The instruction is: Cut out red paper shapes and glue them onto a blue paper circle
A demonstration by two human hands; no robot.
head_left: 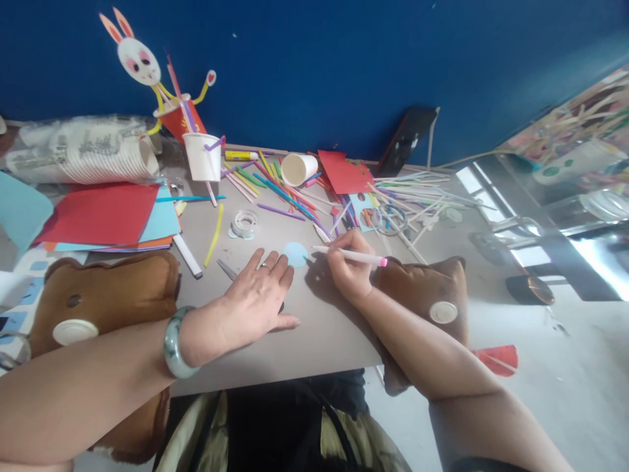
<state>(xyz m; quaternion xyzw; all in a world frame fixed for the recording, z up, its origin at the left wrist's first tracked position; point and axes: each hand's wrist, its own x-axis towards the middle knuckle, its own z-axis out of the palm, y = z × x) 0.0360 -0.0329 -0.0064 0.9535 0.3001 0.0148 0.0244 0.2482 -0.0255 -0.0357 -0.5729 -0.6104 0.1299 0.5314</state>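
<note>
My right hand [351, 265] is closed around a white marker pen [361, 256] with a pink end, its tip pointing left. Just left of that tip, a small light-blue paper disc [295, 254] lies on the table [314, 341]. My left hand [258, 288] rests palm down with fingers spread, the fingertips close to the disc; whether they touch it I cannot tell. Scissors [227, 269] stick out from beneath the left hand, their handles mostly hidden. A roll of clear tape [244, 224] sits a little beyond the left fingers.
A rabbit figure [140, 62] and a white paper cup [202, 157] stand at the back left, by bagged cups [83, 151]. Coloured paper [101, 213] is stacked left. Pipe cleaners and sticks [422, 196] clutter the back. Brown cushions [111, 282] lie under both forearms.
</note>
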